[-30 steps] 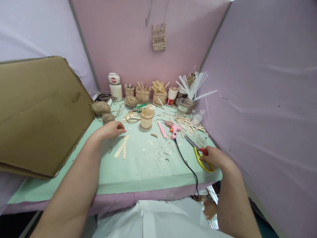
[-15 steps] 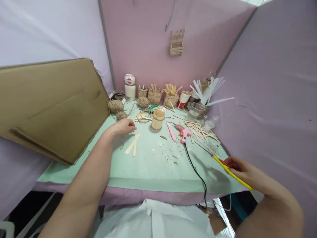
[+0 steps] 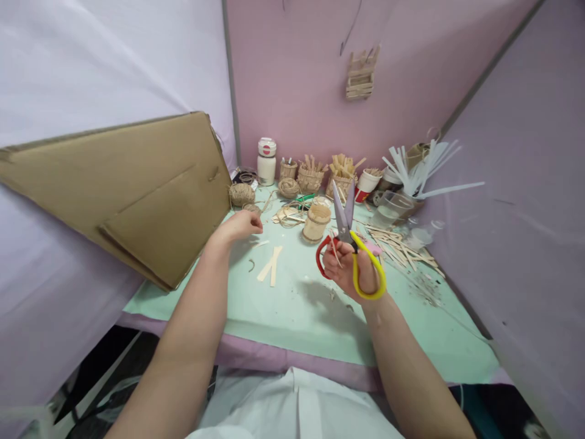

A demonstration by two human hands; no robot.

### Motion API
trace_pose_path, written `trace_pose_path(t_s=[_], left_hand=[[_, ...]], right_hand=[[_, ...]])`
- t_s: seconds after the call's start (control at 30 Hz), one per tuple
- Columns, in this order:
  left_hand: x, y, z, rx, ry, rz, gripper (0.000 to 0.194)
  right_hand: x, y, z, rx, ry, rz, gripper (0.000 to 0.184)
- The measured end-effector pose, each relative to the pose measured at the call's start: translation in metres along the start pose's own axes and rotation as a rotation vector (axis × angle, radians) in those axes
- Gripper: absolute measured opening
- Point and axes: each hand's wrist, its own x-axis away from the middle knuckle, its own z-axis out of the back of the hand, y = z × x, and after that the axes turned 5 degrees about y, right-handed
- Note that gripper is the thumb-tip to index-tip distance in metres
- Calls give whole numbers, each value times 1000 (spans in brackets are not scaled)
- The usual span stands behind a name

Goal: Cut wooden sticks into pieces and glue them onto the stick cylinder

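Head view: the right hand (image 3: 350,272) has closed around the handles of the scissors (image 3: 345,236), fingers at the red loop and thumb apparently through the yellow one. The scissors are above the middle of the table (image 3: 283,314), blades parted and pointing far. The left hand (image 3: 242,225) is over the left part, near two strips (image 3: 273,268) that cross on the tabletop; its fingers are curled, but I cannot tell whether they pinch anything.

The scissors should feel rigid and moderately light, with smooth loops that give a secure hold; the blades are the part to keep fingers off. The strips look thin, very light and easily split, so a gentle pinch on the flat faces near one end would suit them.

The right hand and scissors cover most of the glue gun (image 3: 373,248), leaving a bit of pink, and the blades hide part of a basket (image 3: 344,186). A pale sliver (image 3: 336,251) shows beside the red loop; whether it is held or lies beyond is unclear. The left hand partly masks a ball of twine (image 3: 252,208).
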Motion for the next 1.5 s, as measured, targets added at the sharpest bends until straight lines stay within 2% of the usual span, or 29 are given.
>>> trace_pose_path(t_s=[0.07,0.2,0.33,0.5,0.6,0.73,0.77,0.8,0.9,1.03,1.2,1.33,1.5], left_hand=[[1,4,-4,-93,-50,3,14],[0,10,-15,-255,-114,34,12],[-1,12,-24,-239,-131,31,3],[-1,13,-25,-158,-125,13,5],[0,16,-20,-65,-97,-23,4],[6,30,-16,112,-73,-81,21],[7,35,-16,175,-71,-91,24],[9,40,-18,337,-71,-85,27],[16,56,-27,654,-68,-40,33],[30,74,-48,926,-96,34,34],[51,82,-69,1035,-166,150,38],[61,79,-78,1044,-153,137,37],[66,80,-81,1061,-168,96,34]], right_hand=[[-10,4,-3,-11,-9,1,50],[-17,14,5,38,60,22,47],[-13,18,12,153,136,26,43],[-12,20,10,207,155,60,48],[-12,24,10,171,124,55,48],[-11,28,8,147,96,47,52],[-10,28,7,145,95,35,53],[-9,27,6,148,96,19,54],[0,22,4,223,158,-30,54],[25,8,4,448,272,-76,46],[63,-11,2,697,190,-179,45],[81,-19,-4,949,130,-249,43],[83,-17,-7,972,147,-196,41]])
